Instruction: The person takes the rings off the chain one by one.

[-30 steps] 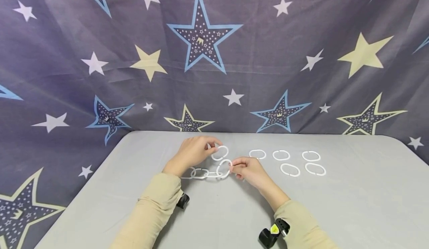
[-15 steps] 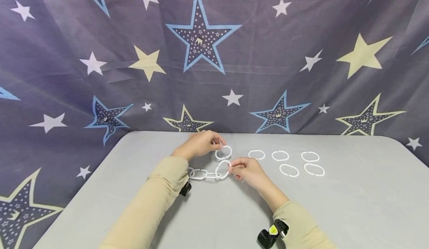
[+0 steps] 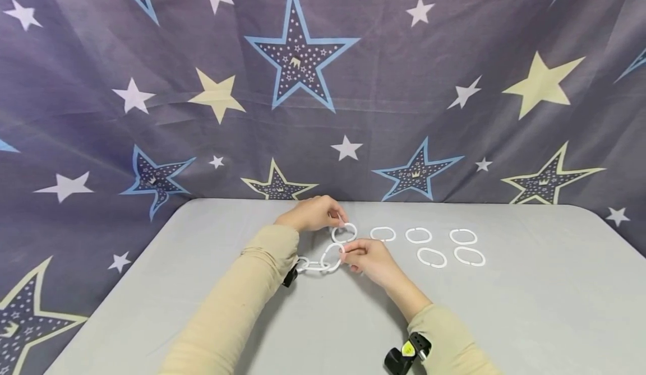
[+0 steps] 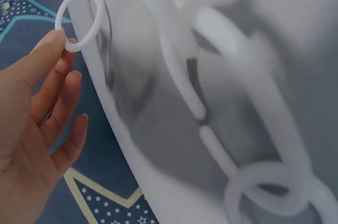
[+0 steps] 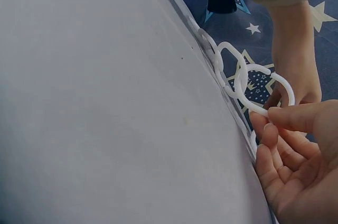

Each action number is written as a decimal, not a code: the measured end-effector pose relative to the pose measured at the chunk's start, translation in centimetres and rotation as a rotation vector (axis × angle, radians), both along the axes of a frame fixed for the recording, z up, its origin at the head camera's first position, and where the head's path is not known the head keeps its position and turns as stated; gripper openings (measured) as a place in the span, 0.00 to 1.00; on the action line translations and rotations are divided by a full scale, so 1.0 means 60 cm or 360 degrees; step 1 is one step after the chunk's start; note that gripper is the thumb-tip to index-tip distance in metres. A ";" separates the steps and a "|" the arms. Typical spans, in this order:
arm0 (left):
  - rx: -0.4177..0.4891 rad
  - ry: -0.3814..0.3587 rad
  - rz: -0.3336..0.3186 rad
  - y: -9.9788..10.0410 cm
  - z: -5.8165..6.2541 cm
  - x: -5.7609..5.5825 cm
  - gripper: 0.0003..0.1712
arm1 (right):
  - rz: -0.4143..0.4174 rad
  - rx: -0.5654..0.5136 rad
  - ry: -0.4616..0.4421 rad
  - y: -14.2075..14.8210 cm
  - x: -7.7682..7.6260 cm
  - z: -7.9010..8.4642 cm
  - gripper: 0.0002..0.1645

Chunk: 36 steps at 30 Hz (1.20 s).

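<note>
- While the right hand (image 3: 372, 260) pinches the joined chain's (image 3: 317, 270) end link (image 3: 334, 244), the left hand (image 3: 317, 213) pinches an unjoined ring (image 3: 355, 232) beyond it.
- Right of the chain, five loose rings (image 3: 419, 243) remain.

Five loose links (image 3: 432, 249) lie on the bench (image 3: 545, 302) right of the chain (image 3: 315, 269), three behind two; the link (image 3: 355, 232) in the left hand (image 3: 317, 213) is behind the right hand (image 3: 372, 259). Behind all, a curtain (image 3: 383, 111).

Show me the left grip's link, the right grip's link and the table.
Left link (image 4: 58, 17), left wrist view: left side of its loop.
Right link (image 5: 288, 87), right wrist view: arc beside its gap.
Table (image 3: 535, 308), head view: bare top.
</note>
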State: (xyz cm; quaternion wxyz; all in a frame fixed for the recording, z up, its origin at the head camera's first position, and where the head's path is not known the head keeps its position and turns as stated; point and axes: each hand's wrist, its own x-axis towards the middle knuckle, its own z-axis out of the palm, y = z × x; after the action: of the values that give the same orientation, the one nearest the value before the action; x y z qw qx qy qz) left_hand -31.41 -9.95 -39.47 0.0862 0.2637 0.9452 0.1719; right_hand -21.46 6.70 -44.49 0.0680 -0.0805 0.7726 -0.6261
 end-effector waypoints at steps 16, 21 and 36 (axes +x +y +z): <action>-0.0126 0.0043 0.0003 0.023 -0.011 -0.010 0.05 | -0.0002 -0.0009 -0.0010 -0.008 -0.001 -0.002 0.08; -0.0131 0.0043 -0.0005 0.025 -0.008 -0.008 0.05 | -0.0009 0.0001 -0.0008 -0.008 -0.001 0.000 0.08; -0.0116 0.0013 0.0003 0.007 0.002 -0.004 0.07 | 0.0000 0.0004 0.0002 -0.001 -0.001 -0.001 0.09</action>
State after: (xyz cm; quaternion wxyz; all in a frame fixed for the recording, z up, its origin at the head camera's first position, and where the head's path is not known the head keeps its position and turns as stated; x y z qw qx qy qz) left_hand -31.63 -9.52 -39.38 0.0918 0.2602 0.9515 0.1364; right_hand -21.52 6.64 -44.57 0.0676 -0.0808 0.7734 -0.6251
